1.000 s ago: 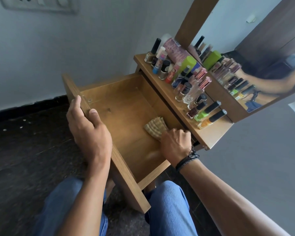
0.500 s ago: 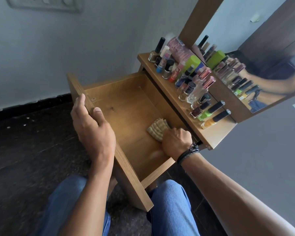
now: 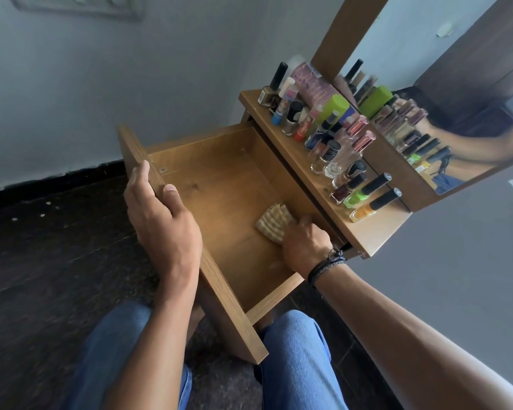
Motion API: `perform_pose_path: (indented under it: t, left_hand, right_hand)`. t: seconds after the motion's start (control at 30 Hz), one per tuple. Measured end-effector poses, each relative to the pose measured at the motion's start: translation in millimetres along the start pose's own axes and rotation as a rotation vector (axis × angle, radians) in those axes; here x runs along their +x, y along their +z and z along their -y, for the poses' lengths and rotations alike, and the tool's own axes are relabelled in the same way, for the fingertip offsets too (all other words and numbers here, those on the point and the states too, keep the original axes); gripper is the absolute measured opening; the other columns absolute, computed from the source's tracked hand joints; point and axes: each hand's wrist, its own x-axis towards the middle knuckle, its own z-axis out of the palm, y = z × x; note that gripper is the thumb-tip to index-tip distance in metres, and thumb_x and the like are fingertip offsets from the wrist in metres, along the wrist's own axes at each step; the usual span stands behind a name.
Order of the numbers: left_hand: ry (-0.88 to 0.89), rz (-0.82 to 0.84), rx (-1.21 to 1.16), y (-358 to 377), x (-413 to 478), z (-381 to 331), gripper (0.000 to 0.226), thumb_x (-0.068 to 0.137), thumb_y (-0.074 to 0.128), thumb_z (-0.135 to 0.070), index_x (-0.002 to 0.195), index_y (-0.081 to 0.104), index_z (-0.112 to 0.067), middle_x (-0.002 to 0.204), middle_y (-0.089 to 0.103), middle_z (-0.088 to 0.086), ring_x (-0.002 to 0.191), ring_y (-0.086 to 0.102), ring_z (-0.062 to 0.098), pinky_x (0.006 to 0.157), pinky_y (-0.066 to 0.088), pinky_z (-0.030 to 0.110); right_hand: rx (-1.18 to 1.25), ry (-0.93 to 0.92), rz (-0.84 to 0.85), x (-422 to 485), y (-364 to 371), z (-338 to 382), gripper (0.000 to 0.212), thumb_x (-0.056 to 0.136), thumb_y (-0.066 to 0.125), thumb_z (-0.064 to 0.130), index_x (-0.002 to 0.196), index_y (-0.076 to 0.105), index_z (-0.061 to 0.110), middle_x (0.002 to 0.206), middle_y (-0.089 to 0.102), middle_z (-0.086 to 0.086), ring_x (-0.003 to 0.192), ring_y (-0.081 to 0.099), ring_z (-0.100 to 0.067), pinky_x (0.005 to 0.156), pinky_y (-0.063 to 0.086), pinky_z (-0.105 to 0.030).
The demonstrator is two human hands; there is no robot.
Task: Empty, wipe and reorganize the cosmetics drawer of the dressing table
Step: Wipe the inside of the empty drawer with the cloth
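Barely anything has shifted in the last second. The cloth sits on the same patch of the drawer floor, by the back wall at about 3 o'clock from the floor's middle. Your right grip is curled over its near end, pressing it down. As I read it, emptying is done and you are mid-wipe, working one spot. How much floor is already wiped I cannot tell, and reorganizing has not begun.

The cloth's free end points to about 11 o'clock from your knuckles. The drawer stands pulled out, opening toward 8 o'clock, with its long axis running 11 to 5 along the front. Your left grip clasps that front's top edge, thumb inside and fingers outside, steadying it.

At 2 o'clock the bottles crowd the tabletop below the mirror.
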Motion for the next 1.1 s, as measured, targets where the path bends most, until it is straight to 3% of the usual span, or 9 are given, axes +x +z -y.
perform_pose_path:
  t: [0.17,0.23,0.37,0.47,0.6,0.73,0.87,0.97,1.1]
  left_hand:
    - [0.014,0.003,0.003,0.5,0.2,0.6,0.045,0.103,0.046,-0.016,0.149,0.043,-0.018,0.153,0.042,0.002,0.143,0.039,0.016,0.115,0.037,0.028]
    - [0.013,0.002,0.009,0.9,0.4,0.8,0.046,0.103,0.046,-0.016,0.149,0.043,-0.017,0.153,0.042,0.002,0.143,0.039,0.016,0.112,0.033,0.019]
    - [0.024,0.009,0.016,0.8,1.5,1.4,0.046,0.103,0.046,-0.017,0.149,0.043,-0.018,0.153,0.042,0.002,0.143,0.039,0.016,0.114,0.036,0.026]
    - [0.025,0.006,0.032,1.0,0.5,0.8,0.046,0.103,0.046,-0.015,0.149,0.043,-0.018,0.153,0.043,0.003,0.142,0.039,0.017,0.108,0.034,0.016]
    - [0.03,-0.014,0.013,0.1,2.2,0.3,0.046,0.102,0.045,-0.015,0.147,0.045,-0.016,0.151,0.045,0.003,0.141,0.041,0.017,0.115,0.036,0.029]
    - [0.012,-0.027,0.001,-2.3,4.5,1.4,0.045,0.101,0.046,-0.014,0.147,0.046,-0.016,0.148,0.047,0.002,0.139,0.043,0.016,0.108,0.032,0.01]
    - [0.01,-0.034,-0.006,-3.8,5.6,1.8,0.046,0.1,0.047,-0.014,0.146,0.046,-0.015,0.148,0.048,0.002,0.139,0.044,0.017,0.115,0.037,0.032]
    - [0.014,-0.043,-0.003,-4.0,5.6,1.9,0.046,0.1,0.046,-0.014,0.146,0.046,-0.014,0.149,0.048,0.003,0.14,0.043,0.017,0.115,0.035,0.03]
    - [0.007,-0.043,-0.009,-3.9,5.3,2.1,0.046,0.101,0.046,-0.013,0.147,0.046,-0.015,0.149,0.047,0.002,0.14,0.042,0.016,0.114,0.034,0.024]
  right_hand:
    - [-0.083,0.023,0.084,11.8,0.2,4.5,0.054,0.098,0.057,0.014,0.149,0.038,0.007,0.146,0.036,-0.015,0.13,0.051,-0.032,0.104,0.05,-0.045]
    - [-0.073,0.027,0.074,17.5,1.3,4.4,0.054,0.097,0.059,0.015,0.147,0.041,0.008,0.144,0.039,-0.014,0.128,0.053,-0.029,0.101,0.052,-0.041]
    - [-0.022,0.041,0.048,28.1,6.8,3.4,0.053,0.095,0.061,0.014,0.145,0.042,0.007,0.143,0.042,-0.014,0.126,0.056,-0.028,0.096,0.054,-0.038]
    - [0.02,0.042,0.004,30.6,8.9,2.5,0.046,0.096,0.059,0.015,0.14,0.048,0.007,0.136,0.05,-0.013,0.12,0.059,-0.028,0.084,0.052,-0.035]
    - [0.083,0.03,-0.01,30.5,9.9,2.0,0.042,0.095,0.063,0.018,0.135,0.054,0.008,0.133,0.052,-0.012,0.117,0.06,-0.029,0.072,0.045,-0.033]
    - [0.14,0.03,-0.007,27.8,8.1,5.4,0.042,0.094,0.064,0.02,0.134,0.055,0.009,0.132,0.053,-0.011,0.117,0.06,-0.028,0.071,0.044,-0.032]
    - [0.19,0.011,-0.014,23.4,7.6,5.5,0.043,0.093,0.063,0.021,0.134,0.054,0.01,0.133,0.05,-0.012,0.121,0.056,-0.03,0.082,0.047,-0.034]
    - [0.218,0.022,-0.026,18.6,7.1,4.6,0.044,0.092,0.064,0.019,0.134,0.053,0.012,0.133,0.049,-0.011,0.122,0.054,-0.031,0.088,0.047,-0.034]
    - [0.233,0.026,-0.03,9.7,6.5,8.9,0.036,0.091,0.064,0.019,0.126,0.059,0.012,0.126,0.056,-0.009,0.114,0.059,-0.027,0.076,0.045,-0.03]
